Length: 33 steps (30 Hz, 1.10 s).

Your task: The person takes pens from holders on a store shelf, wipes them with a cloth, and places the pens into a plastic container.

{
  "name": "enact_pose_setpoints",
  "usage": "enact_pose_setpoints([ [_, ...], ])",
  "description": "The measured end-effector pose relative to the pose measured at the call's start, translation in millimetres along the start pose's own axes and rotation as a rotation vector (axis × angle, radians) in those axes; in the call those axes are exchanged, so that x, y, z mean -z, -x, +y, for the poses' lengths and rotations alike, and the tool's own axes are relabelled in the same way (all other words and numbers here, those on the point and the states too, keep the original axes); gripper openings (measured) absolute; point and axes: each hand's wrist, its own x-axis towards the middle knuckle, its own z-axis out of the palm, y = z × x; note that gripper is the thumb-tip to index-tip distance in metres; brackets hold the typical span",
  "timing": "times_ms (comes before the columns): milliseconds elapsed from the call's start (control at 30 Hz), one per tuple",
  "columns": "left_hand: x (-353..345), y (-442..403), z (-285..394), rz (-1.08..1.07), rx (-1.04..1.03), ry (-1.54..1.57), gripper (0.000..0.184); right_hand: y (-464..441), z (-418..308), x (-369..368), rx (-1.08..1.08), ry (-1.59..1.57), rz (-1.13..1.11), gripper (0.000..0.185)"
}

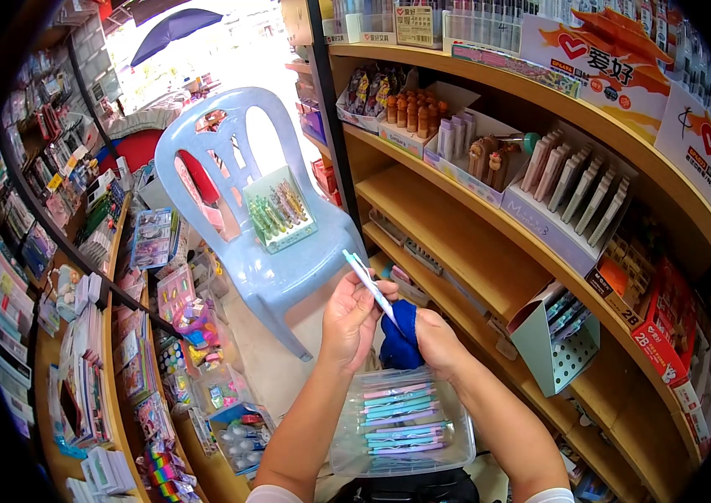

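My left hand [351, 320] pinches a white pen with a light teal end [365, 275], which slants up to the left. A dark blue cloth [401, 339] is gripped in my right hand [441, 339] and wraps the pen's lower end. Below both hands, a clear plastic tub [347, 432] holds several pens [405, 411] in pink, teal, lilac and blue, lying in rows.
A light blue plastic chair [288, 260] stands ahead, with a box of patterned pens [280, 210] on its seat. Wooden shelves [431, 197] with pen boxes rise at the right. A polka-dot pen box [569, 356] tilts on a lower shelf. Crowded stationery racks [116, 335] line the left.
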Motion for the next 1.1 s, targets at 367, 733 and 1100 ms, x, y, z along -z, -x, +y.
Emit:
enact_pose_setpoints([
  [367, 5.2, 0.8, -4.5, 0.047, -0.067, -0.125, 0.022, -1.6, 0.5, 0.5, 0.007, -0.020, 0.027, 0.022],
  [733, 8.0, -0.5, -1.3, -0.065, -0.049, 0.052, 0.027, -3.0, -1.7, -3.1, 0.041, -0.102, 0.159, 0.018],
  [1100, 5.9, -0.1, -2.7, 0.013, -0.123, -0.094, 0.023, -5.2, 6.4, -0.1, 0.136, 0.025, 0.089, 0.020],
])
